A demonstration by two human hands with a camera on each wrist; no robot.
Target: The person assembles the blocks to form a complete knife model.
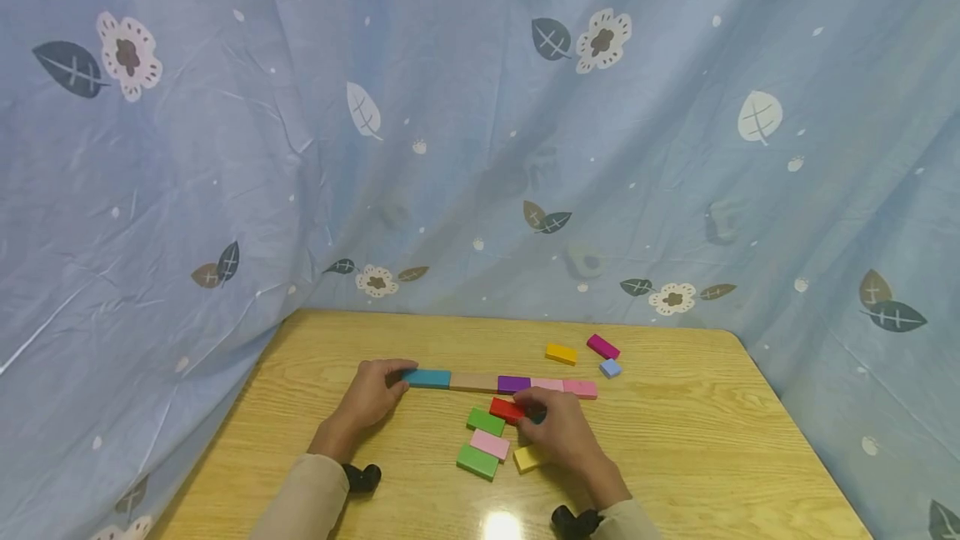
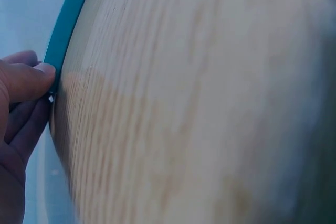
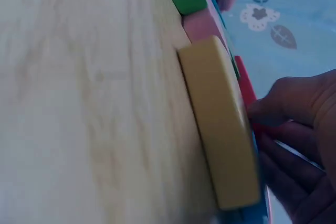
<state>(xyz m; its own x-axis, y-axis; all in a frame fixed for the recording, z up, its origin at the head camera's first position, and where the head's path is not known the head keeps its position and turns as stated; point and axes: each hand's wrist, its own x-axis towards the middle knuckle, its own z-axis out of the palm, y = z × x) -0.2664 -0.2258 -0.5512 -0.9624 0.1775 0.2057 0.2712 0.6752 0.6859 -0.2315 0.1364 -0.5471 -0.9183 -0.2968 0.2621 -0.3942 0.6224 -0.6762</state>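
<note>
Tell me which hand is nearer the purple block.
Right. The right hand is just on the near side of the purple block, holding the red block; the left hand is farther off, gripping the left end of the blue block.

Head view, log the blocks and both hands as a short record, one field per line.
Row, left to right: blue block, tan block, purple block, pale pink block, deeper pink block
Left hand: pinches the blue block's outer end
Right hand: pinches the red block
Near side: farther green block, another pink block, nearer green block, yellow block
Far side, toward right: orange block, magenta block, light blue block
</note>
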